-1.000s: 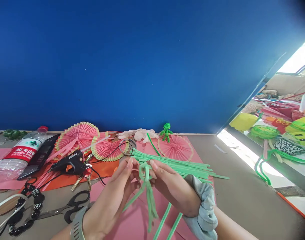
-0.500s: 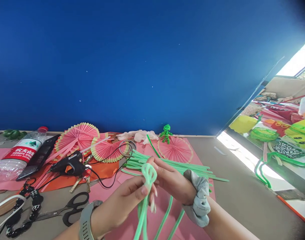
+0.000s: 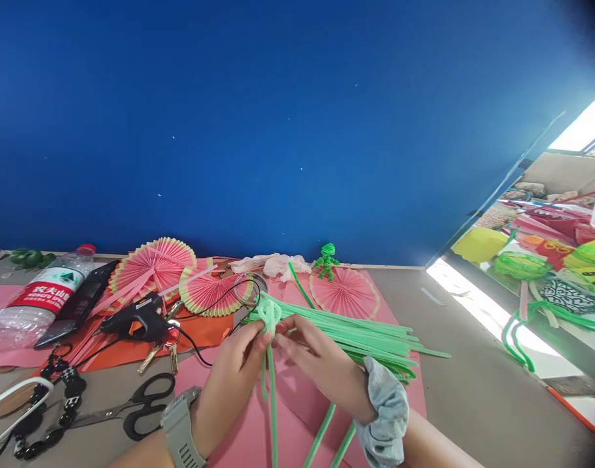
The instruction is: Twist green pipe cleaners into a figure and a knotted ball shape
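Note:
Pale green pipe cleaners [image 3: 269, 314], bent into small loops at the top, are pinched between the thumb and fingers of my left hand [image 3: 231, 370]. Their long tails hang down over the pink paper. My right hand [image 3: 317, 357] is closed at the right side of the loops, its fingertips pressed together against the pipe cleaners just below them. Part of that grip is hidden behind the fingers. Behind my hands lies a pile of light green pipe cleaners [image 3: 365, 331]. Two loose strands [image 3: 321, 432] run below my right wrist.
Pink paper fans [image 3: 346, 292] and a small green pipe-cleaner figure [image 3: 327, 261] stand along the blue board [image 3: 297, 130]. On the left are a glue gun [image 3: 141, 318], keys [image 3: 173, 354], scissors [image 3: 144, 409], a black beaded bracelet [image 3: 73, 383] and a plastic bottle [image 3: 43, 299].
Both hands have moved left and slightly forward with the looped pipe cleaners. My right fingers have shifted from the top of the loops to the side, lower down.

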### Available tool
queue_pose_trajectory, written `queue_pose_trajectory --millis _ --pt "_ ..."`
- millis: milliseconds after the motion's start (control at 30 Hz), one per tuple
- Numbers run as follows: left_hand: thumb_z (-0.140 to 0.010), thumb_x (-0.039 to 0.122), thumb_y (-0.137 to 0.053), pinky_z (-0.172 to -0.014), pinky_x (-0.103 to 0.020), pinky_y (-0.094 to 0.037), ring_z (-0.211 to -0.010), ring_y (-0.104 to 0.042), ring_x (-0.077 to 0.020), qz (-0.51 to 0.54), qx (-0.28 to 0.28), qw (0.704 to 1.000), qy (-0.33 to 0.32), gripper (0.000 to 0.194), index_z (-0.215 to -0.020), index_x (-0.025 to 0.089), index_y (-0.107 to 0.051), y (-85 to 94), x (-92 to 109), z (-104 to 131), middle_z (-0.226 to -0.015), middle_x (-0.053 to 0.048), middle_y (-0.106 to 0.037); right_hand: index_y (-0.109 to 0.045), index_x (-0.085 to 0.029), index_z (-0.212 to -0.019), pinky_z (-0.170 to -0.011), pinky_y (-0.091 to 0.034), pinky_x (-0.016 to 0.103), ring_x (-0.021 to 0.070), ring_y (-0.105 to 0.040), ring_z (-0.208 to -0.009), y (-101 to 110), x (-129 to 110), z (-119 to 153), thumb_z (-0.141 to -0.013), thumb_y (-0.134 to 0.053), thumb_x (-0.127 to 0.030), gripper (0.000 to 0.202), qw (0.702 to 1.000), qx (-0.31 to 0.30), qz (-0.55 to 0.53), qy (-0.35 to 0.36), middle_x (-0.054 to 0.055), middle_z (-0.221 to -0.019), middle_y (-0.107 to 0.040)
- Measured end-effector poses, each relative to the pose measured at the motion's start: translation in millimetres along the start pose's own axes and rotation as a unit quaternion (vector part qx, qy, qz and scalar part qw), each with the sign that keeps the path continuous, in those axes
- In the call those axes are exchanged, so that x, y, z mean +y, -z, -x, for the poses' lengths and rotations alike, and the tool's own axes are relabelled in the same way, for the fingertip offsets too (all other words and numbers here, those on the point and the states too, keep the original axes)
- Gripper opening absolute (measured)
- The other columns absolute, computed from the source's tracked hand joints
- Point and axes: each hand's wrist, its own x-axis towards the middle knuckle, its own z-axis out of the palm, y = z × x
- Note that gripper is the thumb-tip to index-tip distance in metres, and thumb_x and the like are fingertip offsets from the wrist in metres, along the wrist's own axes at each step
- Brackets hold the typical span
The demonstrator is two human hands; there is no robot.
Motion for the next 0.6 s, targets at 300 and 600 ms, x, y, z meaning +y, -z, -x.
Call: queue_pose_trajectory --millis 300,600 --pt "-0.089 0.031 -0.04 -0.062 -0.024 -0.035 -0.064 -0.044 -0.0148 0.014 -0.109 0.993 -0.033 0.023 -0.074 0.02 -0.053 -1.7 5.5 3.3 -0.067 0.002 -0.052 -0.05 -0.02 -0.095 -0.062 -0.043 0.023 0.011 -0.048 -0.07 13.1 -6.4 -3.5 -0.089 -0.044 -0.037 0.018 0.991 0.08 -0.034 0.106 -0.001 -0.082 -0.048" --pt "-0.089 0.037 -0.038 -0.058 -0.023 -0.035 -0.061 -0.036 -0.013 0.114 -0.1 0.987 0.043 0.024 -0.075 0.021 -0.05 -4.6 -4.3 5.4 -0.066 0.004 -0.041 -0.05 -0.021 -0.102 -0.068 -0.046 0.025 0.013 -0.054 -0.077 15.4 0.1 -1.2 -0.091 -0.041 -0.027 0.015 0.984 0.047 0.066 0.158 0.002 -0.084 -0.055"
